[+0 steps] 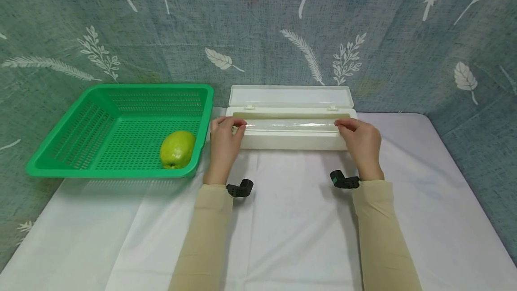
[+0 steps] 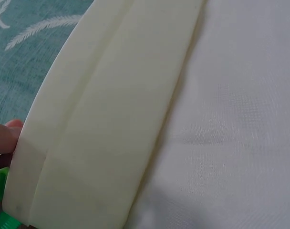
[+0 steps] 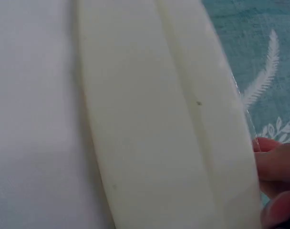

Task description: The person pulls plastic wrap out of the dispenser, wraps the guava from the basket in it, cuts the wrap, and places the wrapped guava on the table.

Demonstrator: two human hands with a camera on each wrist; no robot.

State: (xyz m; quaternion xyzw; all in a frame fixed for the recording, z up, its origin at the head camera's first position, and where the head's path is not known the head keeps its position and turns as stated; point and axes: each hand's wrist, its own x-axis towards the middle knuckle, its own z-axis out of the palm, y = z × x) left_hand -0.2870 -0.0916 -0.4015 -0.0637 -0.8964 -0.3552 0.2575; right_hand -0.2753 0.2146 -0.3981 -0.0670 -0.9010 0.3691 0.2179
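A long white cling film dispenser (image 1: 291, 142) lies at the back of the table with its lid (image 1: 291, 96) raised. Clear cling film (image 1: 288, 125) stretches across its opening, shiny and slightly wrinkled. At the film's left end, my left hand (image 1: 224, 145) pinches it between thumb and fingertips. My right hand (image 1: 362, 145) pinches the right end the same way. Both wrist views are mostly filled by the dispenser's front wall (image 2: 107, 119); the left fingers (image 2: 4, 139) and right fingers (image 3: 278, 164) show at its far edge, partly hidden behind it.
To the left stands a green plastic basket (image 1: 117, 173) with a yellow-green fruit (image 1: 177, 149) in its front right corner. The basket's right side is close beside my left hand. White cloth (image 1: 291, 228) covers the table, and a leaf-patterned curtain (image 1: 258, 26) hangs right behind the dispenser.
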